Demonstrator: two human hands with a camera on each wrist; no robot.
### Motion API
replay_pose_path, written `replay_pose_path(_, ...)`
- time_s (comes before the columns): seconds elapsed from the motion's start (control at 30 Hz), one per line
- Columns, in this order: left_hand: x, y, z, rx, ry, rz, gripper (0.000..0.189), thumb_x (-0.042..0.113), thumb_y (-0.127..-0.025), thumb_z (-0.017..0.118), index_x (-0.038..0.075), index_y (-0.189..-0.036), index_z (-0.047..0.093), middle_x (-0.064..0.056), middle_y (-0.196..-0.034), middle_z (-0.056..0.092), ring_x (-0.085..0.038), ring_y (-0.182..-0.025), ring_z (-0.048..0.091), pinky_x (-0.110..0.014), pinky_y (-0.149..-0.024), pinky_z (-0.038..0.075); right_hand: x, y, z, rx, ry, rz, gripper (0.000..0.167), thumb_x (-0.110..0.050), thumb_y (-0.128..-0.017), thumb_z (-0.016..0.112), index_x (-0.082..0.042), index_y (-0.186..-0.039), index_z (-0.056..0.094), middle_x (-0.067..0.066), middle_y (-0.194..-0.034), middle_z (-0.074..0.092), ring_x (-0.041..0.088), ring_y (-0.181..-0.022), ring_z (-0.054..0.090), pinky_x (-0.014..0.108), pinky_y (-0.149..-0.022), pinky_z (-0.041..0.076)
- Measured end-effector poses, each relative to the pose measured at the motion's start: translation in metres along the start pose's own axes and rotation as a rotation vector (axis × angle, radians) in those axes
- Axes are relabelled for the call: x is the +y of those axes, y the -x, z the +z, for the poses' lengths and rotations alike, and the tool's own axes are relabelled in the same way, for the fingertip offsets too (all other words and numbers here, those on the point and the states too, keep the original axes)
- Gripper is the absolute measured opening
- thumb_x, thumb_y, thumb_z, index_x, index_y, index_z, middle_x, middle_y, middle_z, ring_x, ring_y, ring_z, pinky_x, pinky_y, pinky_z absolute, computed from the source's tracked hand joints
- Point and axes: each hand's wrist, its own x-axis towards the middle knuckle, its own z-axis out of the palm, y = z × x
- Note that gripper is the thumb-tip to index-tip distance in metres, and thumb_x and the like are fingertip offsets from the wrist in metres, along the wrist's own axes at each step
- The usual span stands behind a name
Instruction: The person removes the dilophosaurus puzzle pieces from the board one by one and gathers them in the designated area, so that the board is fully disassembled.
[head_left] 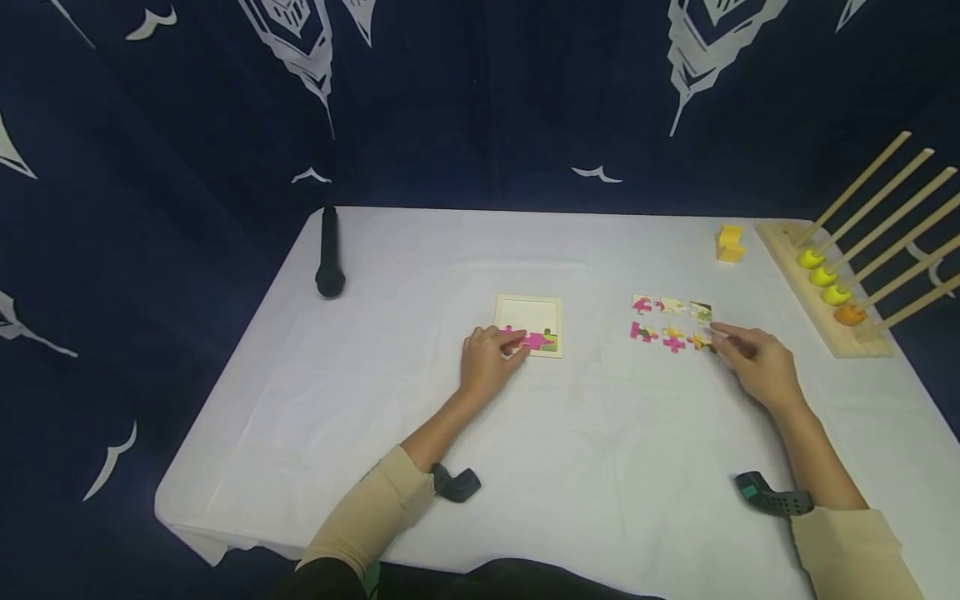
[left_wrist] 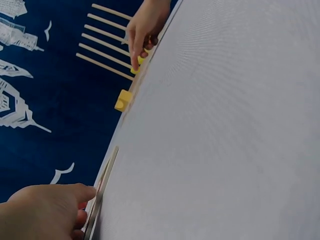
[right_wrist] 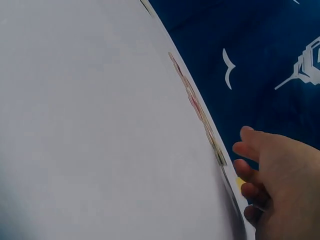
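Note:
My left hand (head_left: 486,360) is over the lower left of a shallow wooden puzzle tray (head_left: 528,298). Its thumb and index finger pinch a pink jigsaw piece, mostly hidden by the fingers; a bit of pink shows under the index finger in the left wrist view. Along the tray's bottom lie a pink piece (head_left: 537,341) and a green-edged piece (head_left: 551,343). Farther right, my right hand (head_left: 761,367) hovers with loosely bent fingers and nothing in them. Its fingertips are right at the end of two rows of loose jigsaw pieces (head_left: 672,332), pink, yellow and green.
A wooden stand (head_left: 870,340) with upright rods and yellow and orange beads (head_left: 822,276) is at the table's right edge. Near it sits a yellow block (head_left: 730,243). A black microphone-shaped object (head_left: 330,254) lies at the back left of the white-covered table (head_left: 315,417).

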Motion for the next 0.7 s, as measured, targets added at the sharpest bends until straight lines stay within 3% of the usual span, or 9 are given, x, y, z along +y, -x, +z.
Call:
replay_pose_path(0.17, -0.003, -0.004, -0.009, 0.091, 0.072, -0.013, 0.027, 0.015, -0.073, 0.078, 0.012, -0.099, 0.073, 0.004, -0.063, 0.053, -0.01, -0.06, 0.044, -0.031, -0.065, 0.033, -0.019, 0.0, 0.007, 0.07, -0.088, -0.048, 0.036, -0.032, -0.092, 0.056, -0.006, -0.115, 0.065, 0.011, -0.092, 0.057, 0.017, -0.078, 0.041, 0.031, -0.065, 0.03)
replay_pose_path(0.37, -0.022, -0.01, -0.02, 0.106, 0.115, -0.049, 0.032, 0.012, -0.076, 0.074, 0.007, -0.107, 0.069, -0.001, -0.068, 0.053, -0.013, -0.063, 0.043, -0.028, -0.066, 0.036, -0.056, -0.007, 0.03, 0.096, -0.194, -0.242, 0.023, -0.015, -0.085, 0.067, -0.008, -0.108, 0.069, 0.002, -0.08, 0.056, 0.009, -0.07, 0.039, 0.022, -0.06, 0.03)
replay_pose_path(0.5, -0.037, -0.016, -0.026, 0.063, 0.155, -0.055, 0.034, 0.015, -0.08, 0.072, 0.007, -0.113, 0.066, -0.002, -0.072, 0.055, -0.015, -0.069, 0.047, -0.028, -0.068, 0.039, -0.086, -0.013, 0.05, 0.044, -0.246, -0.385, 0.023, -0.008, -0.082, 0.069, -0.008, -0.105, 0.069, 0.0, -0.077, 0.057, 0.008, -0.066, 0.042, 0.02, -0.056, 0.032)
replay_pose_path(0.7, -0.054, -0.02, -0.03, -0.099, 0.164, -0.02, 0.042, 0.021, -0.086, 0.067, 0.009, -0.125, 0.058, 0.0, -0.076, 0.056, -0.015, -0.075, 0.049, -0.028, -0.072, 0.04, -0.129, -0.016, 0.082, -0.092, -0.293, -0.448, 0.028, -0.011, -0.083, 0.069, -0.009, -0.111, 0.067, -0.001, -0.081, 0.06, 0.015, -0.073, 0.048, 0.029, -0.062, 0.037)
